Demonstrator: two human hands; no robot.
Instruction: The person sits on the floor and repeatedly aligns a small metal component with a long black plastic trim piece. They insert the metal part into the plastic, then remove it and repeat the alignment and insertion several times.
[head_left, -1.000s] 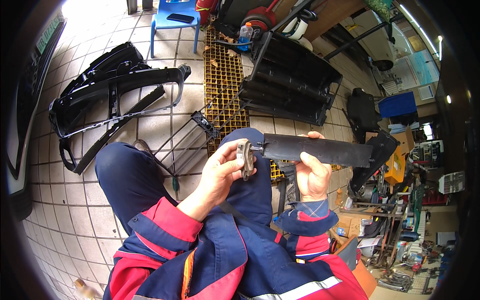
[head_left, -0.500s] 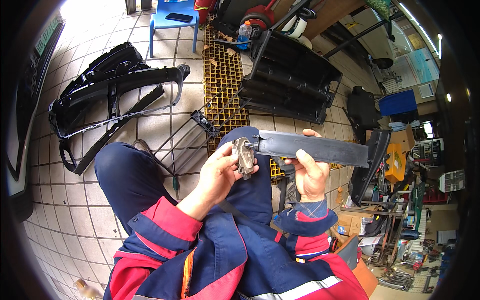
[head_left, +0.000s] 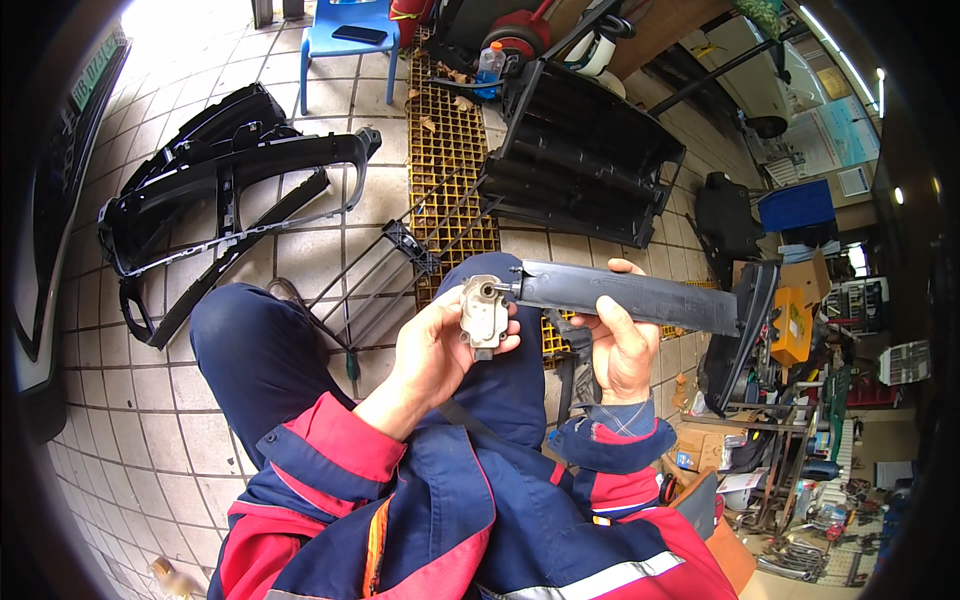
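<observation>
My left hand grips a small grey-beige housing with a round hole near its top, thumb on one side and fingertips on the other. In my right hand is a long black plastic slat, held level with the thumb across its face and the fingers behind. The slat's left end, with a thin metal pin, meets the housing's upper part; whether the pin sits in the hole I cannot tell. A wider black piece stands at the slat's right end. Both parts are above my knees.
A black plastic frame lies on the tiled floor at left. Ahead, a thin-barred black frame and a large black panel lie by a yellow grating. A blue chair holds a phone. Tools crowd the lower right.
My left hand has turned the housing, so a flatter face with a round hole now shows. The slat has tilted slightly in my right hand, which stays in nearly the same place.
</observation>
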